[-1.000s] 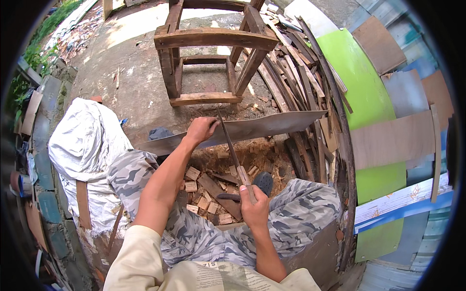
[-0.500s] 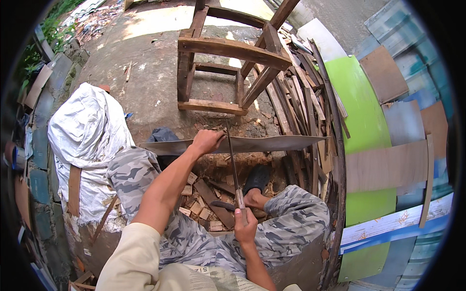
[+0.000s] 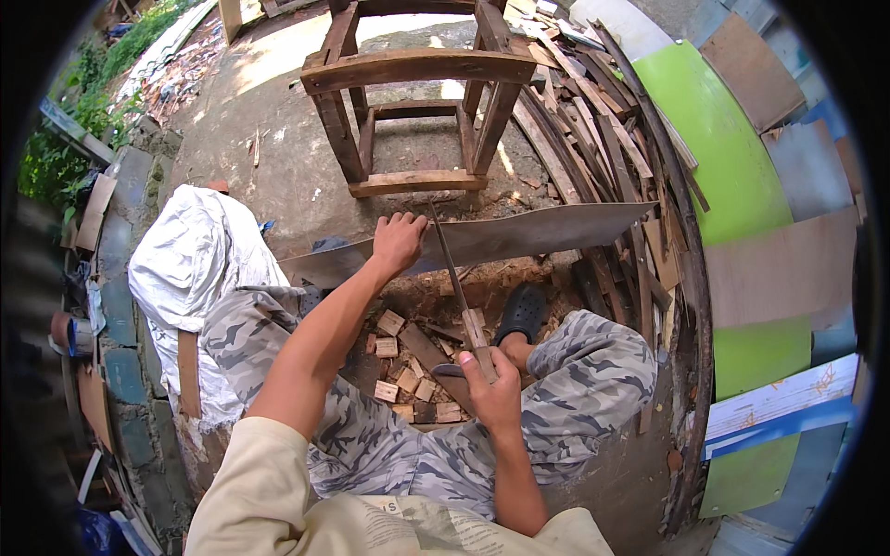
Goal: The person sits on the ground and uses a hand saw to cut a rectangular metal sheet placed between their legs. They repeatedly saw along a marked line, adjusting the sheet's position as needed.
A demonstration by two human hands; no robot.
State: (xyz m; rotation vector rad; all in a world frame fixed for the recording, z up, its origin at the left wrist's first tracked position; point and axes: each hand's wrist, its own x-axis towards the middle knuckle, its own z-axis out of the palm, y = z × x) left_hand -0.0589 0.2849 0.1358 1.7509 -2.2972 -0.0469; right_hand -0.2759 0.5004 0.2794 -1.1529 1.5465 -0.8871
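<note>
A thin, wide board [image 3: 547, 233], likely plywood, stands on edge across the front of me, its right end higher than its left. My left hand [image 3: 399, 243] is closed over its upper edge, just left of a handsaw [image 3: 451, 259]. The saw's narrow dark blade crosses the board's upper edge and points away from me. My right hand [image 3: 496, 389] is wrapped round its wooden handle, between my knees. The board hides part of what lies behind it.
Small cut wood blocks [image 3: 408, 380] lie between my legs. Ahead stands a dark wooden frame [image 3: 417, 69], like a stool or chair. Scrap strips [image 3: 593, 120] are piled at the right beside a long pole [image 3: 681, 232] and green panels [image 3: 723, 139]. A white sack [image 3: 199, 250] is at the left.
The view has shifted and tilted. My right hand and the saw have moved a little forward. The board's right end now sits higher, and my left hand still grips its edge.
</note>
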